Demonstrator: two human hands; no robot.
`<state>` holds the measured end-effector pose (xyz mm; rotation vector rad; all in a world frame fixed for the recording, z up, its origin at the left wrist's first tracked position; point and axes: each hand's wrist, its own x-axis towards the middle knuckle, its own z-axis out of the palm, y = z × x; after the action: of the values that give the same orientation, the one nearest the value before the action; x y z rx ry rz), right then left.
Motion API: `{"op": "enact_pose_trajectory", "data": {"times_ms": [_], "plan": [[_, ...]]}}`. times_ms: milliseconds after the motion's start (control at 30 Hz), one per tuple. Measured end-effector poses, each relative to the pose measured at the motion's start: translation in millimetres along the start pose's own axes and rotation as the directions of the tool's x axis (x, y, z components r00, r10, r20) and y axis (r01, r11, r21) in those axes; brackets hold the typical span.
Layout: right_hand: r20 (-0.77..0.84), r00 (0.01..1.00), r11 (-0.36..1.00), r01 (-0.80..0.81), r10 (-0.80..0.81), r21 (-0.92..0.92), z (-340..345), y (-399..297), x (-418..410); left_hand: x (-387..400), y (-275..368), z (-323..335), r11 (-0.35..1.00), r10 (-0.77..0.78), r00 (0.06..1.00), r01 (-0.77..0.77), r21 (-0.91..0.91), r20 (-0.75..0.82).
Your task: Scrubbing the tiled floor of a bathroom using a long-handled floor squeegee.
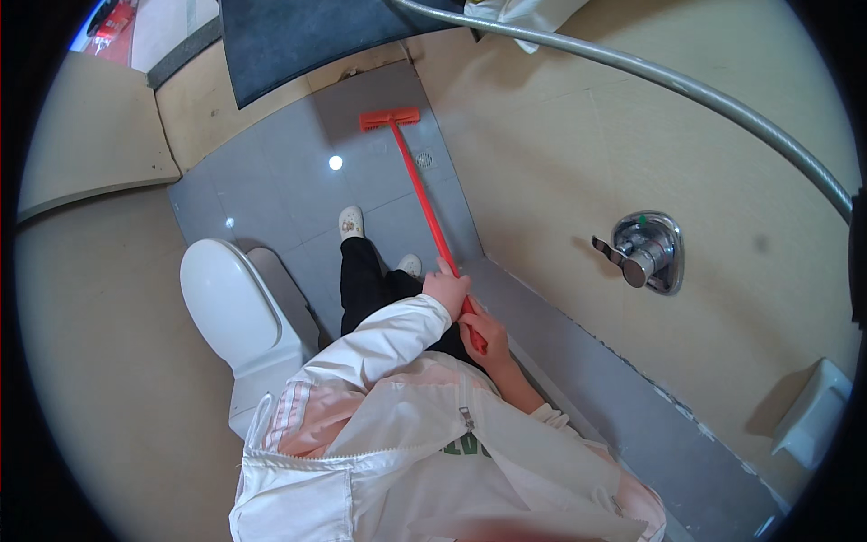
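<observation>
A red long-handled floor scrub brush (421,196) slants across the view, its wide bristled head on the grey tiled floor (284,176) near the far wall. My left hand (447,290) is closed around the upper part of the handle, one finger stretched along it. Just behind, close to the handle's end, my right hand (486,332) grips the same handle. A round floor drain (424,160) lies right of the handle, a little short of the brush head.
A white toilet (234,305) with its lid down stands at left. A chrome shower valve (647,254) juts from the right wall, below a curving hose (630,64). A dark panel (318,47) hangs at the top. Along the right wall runs a grey raised ledge (609,386).
</observation>
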<state>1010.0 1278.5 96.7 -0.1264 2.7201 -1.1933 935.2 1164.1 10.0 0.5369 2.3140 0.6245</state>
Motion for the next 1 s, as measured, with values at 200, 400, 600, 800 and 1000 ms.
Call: {"op": "enact_pose_trajectory", "data": {"times_ms": [200,400,600,800,1000], "plan": [[-0.023,0.996,0.994,0.089,-0.088,0.07,-0.1,18.1,86.7,48.7,-27.2,-40.8,0.989,-0.138,0.968,0.124,-0.08,-0.211],[0.016,0.995,0.989,0.095,-0.097,0.109,14.7,12.6,156.9,88.0,-70.9,-77.0,0.986,-0.162,0.925,0.167,-0.015,-0.345],[0.029,0.977,0.974,0.213,-0.211,-0.079,20.2,5.1,53.8,-3.4,-45.7,-19.1,0.994,-0.092,0.956,0.072,-0.08,-0.278],[0.152,0.967,0.972,0.22,-0.206,-0.08,22.2,-5.8,-10.0,-67.4,-23.8,24.2,0.962,-0.181,0.955,0.122,-0.245,-0.234],[0.153,0.965,0.974,0.222,-0.213,-0.046,47.9,2.9,87.6,1.1,-83.0,-29.3,0.978,-0.207,0.938,0.194,-0.073,-0.278]]}}
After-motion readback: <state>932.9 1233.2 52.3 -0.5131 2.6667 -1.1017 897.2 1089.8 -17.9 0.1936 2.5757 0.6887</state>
